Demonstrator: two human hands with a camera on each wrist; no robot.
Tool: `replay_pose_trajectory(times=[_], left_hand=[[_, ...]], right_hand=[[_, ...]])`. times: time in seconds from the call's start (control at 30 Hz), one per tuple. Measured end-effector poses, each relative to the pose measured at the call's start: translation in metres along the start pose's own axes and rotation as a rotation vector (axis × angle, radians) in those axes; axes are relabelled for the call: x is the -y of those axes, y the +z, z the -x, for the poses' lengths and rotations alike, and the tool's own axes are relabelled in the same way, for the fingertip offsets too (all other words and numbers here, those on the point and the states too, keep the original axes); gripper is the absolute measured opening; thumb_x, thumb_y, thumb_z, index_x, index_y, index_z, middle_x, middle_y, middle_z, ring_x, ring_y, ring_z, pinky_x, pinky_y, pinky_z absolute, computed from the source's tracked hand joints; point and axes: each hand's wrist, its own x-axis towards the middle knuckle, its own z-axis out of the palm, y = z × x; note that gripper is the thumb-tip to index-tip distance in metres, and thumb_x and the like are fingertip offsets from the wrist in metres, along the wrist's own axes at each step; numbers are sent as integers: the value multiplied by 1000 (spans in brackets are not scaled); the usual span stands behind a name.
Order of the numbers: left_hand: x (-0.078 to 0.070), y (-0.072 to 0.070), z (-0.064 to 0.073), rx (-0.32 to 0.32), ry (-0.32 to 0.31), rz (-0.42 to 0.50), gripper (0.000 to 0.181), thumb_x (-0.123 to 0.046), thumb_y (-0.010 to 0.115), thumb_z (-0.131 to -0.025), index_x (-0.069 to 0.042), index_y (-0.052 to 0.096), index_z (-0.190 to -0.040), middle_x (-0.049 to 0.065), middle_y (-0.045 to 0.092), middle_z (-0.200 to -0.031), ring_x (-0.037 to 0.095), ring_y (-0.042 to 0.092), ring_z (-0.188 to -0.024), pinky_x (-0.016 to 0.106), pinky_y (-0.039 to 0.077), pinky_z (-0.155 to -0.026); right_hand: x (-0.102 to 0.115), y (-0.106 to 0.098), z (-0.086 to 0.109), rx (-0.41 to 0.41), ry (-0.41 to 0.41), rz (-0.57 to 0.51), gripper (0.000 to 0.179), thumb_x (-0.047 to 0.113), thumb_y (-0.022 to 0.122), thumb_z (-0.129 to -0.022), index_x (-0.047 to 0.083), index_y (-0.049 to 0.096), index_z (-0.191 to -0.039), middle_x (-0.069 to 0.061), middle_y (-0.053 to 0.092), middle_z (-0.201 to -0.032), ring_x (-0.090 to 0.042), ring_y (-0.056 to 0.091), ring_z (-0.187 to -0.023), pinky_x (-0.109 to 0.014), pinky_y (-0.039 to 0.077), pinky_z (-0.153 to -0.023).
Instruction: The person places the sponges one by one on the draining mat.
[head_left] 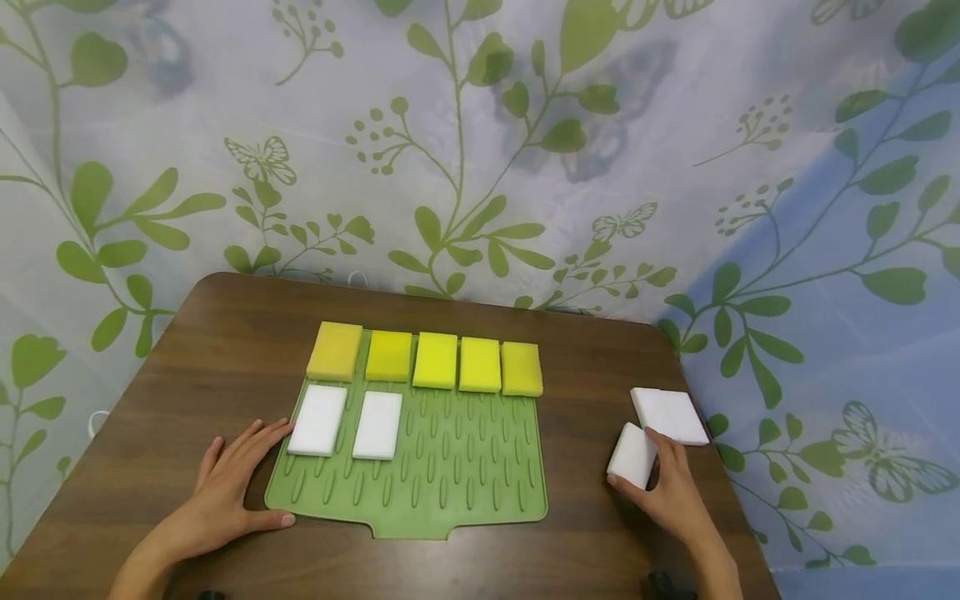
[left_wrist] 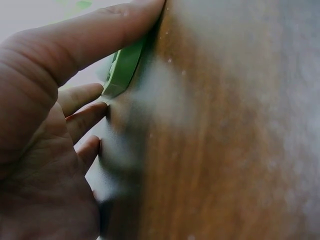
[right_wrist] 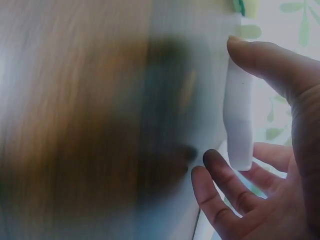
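My right hand (head_left: 675, 487) pinches a white sponge block (head_left: 632, 455) lengthwise between thumb and fingertips, low over the table at the right. In the right wrist view, the thumb is at one end of the white sponge (right_wrist: 239, 115) and fingers are at the other. My left hand (head_left: 225, 496) lies with fingers spread and thumb out at the left edge of a green ridged mat (head_left: 465, 500). The left wrist view shows its fingertips beside the rim of the mat (left_wrist: 122, 70). Two white sponges (head_left: 318, 421) lie on the mat's left part, below a row of several yellow sponges (head_left: 435, 361).
More white sponges (head_left: 670, 416) lie side by side near the right edge of the brown wooden table (head_left: 581, 400). A leaf-patterned curtain (head_left: 465, 167) hangs behind the table and along its sides. Small dark objects (head_left: 663, 586) show at the bottom edge of the head view.
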Motion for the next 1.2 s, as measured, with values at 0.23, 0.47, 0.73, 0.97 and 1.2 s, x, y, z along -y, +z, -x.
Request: replay_pose_trajectory(times=[0.23, 0.47, 0.73, 0.97, 1.2], left_hand=[[-2, -1, 0, 4, -4, 1, 117, -44, 99, -73, -20, 36, -168, 27, 42, -166, -22, -5, -157, 64, -16, -129], [-3, -1, -1, -2, 1, 1, 116, -44, 99, -73, -20, 37, -168, 26, 43, -166, -20, -4, -158, 64, -16, -129], [-2, -1, 0, -2, 2, 8, 116, -43, 99, -73, -20, 36, -168, 27, 42, -166, -19, -4, -158, 65, -16, -129], [-2, -1, 0, 0, 2, 1, 117, -43, 99, -73, -19, 36, -169, 26, 43, -166, -20, -5, -158, 68, -15, -128], [-3, -2, -2, 7, -4, 6, 117, -42, 99, -73, -20, 36, -169, 26, 42, -167, -20, -4, -158, 68, -15, -128]], right_hand=[[25, 16, -11, -8, -57, -24, 106, 51, 90, -85, 5, 35, -164, -25, 41, -152, -39, 60, -117, -48, 54, -89], [61, 32, -23, 19, -114, -48, 110, 58, 89, -84, 12, 33, -167, -19, 41, -158, -37, 62, -121, -56, 56, -95], [105, 49, -32, 60, -198, -78, 111, 65, 86, -83, 21, 31, -169, -11, 42, -163, -36, 60, -134, -60, 57, -99], [143, 66, -38, 113, -258, -94, 108, 68, 85, -83, 22, 34, -166, -9, 45, -163, -32, 58, -137, -56, 58, -99], [184, 86, -41, 191, -333, -61, 106, 75, 79, -84, 24, 34, -165, -7, 47, -161, -28, 60, -134, -51, 58, -94]])
